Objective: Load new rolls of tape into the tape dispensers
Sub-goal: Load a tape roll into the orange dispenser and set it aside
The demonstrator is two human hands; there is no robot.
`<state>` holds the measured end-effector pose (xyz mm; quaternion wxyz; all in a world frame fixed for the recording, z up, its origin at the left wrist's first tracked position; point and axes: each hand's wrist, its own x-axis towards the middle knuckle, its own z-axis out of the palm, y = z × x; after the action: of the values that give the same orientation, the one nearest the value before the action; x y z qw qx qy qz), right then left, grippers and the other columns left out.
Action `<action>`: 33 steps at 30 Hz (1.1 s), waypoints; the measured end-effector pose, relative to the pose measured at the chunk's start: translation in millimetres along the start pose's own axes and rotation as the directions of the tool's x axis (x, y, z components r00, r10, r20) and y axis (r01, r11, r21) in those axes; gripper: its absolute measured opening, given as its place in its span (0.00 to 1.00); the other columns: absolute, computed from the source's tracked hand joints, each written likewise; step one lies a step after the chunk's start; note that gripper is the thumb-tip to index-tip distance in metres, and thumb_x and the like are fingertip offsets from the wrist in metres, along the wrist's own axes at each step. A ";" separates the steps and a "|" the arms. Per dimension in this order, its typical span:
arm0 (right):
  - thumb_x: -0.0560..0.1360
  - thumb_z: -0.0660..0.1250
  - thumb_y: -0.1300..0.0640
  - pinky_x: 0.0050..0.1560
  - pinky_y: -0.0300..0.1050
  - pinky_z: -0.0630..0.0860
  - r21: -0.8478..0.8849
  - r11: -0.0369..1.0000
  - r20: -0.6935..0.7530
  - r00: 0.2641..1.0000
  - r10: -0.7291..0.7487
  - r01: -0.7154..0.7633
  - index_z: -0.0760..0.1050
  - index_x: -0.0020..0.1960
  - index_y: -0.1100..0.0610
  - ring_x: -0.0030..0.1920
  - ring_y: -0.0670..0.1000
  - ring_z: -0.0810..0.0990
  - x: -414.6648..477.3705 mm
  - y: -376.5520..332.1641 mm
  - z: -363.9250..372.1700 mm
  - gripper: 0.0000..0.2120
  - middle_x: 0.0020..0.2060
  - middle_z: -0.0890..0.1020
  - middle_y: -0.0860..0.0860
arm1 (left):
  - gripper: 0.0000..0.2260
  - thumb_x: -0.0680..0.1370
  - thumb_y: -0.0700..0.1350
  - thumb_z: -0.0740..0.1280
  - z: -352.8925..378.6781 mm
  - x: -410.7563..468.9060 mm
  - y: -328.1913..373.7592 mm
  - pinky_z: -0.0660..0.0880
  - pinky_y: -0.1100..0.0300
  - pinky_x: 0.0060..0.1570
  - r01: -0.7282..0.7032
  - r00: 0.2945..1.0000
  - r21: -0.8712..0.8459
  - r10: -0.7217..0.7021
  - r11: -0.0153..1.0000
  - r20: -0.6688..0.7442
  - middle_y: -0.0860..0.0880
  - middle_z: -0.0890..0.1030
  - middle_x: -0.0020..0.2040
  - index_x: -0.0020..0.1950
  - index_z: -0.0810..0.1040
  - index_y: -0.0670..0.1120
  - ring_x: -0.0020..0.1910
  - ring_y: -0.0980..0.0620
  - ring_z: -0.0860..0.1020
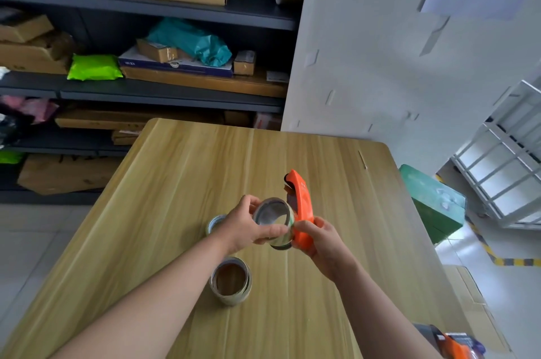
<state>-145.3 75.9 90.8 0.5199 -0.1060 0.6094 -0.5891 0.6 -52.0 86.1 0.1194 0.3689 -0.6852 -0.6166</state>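
Above the wooden table [181, 183] I hold an orange tape dispenser [303, 206] in my right hand [320, 244], gripping its lower end. My left hand [248, 225] grips a clear tape roll [273, 216] by its rim and presses it against the dispenser's side. A second tape roll [231, 279] with a brown core lies flat on the table below my hands. A third roll [215, 224] lies partly hidden behind my left hand. Another orange dispenser [452, 345] shows at the bottom right corner.
Dark shelves [164, 92] full of cardboard boxes and bagged parcels stand beyond the table's far edge. A white wall panel [395, 60] rises at the back right. A green box [433, 206] and a white wire rack [506, 159] stand on the floor to the right.
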 end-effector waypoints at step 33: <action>0.70 0.66 0.61 0.36 0.44 0.78 0.025 0.999 -0.251 0.967 0.043 -0.038 0.77 0.52 0.67 0.35 0.51 0.80 13.9 41.5 -5.1 0.13 0.37 0.82 0.56 | 0.42 0.57 0.68 0.66 -24.4 -37.5 -61.9 0.73 0.56 0.50 0.080 0.995 0.798 -0.094 0.597 -0.029 0.54 0.72 0.60 0.68 0.61 0.55 0.58 0.50 0.74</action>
<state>-135.2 80.5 48.1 0.4513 -0.0129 0.6665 -0.5932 64.1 -44.0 44.4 -0.0932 0.4113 -0.8704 -0.2539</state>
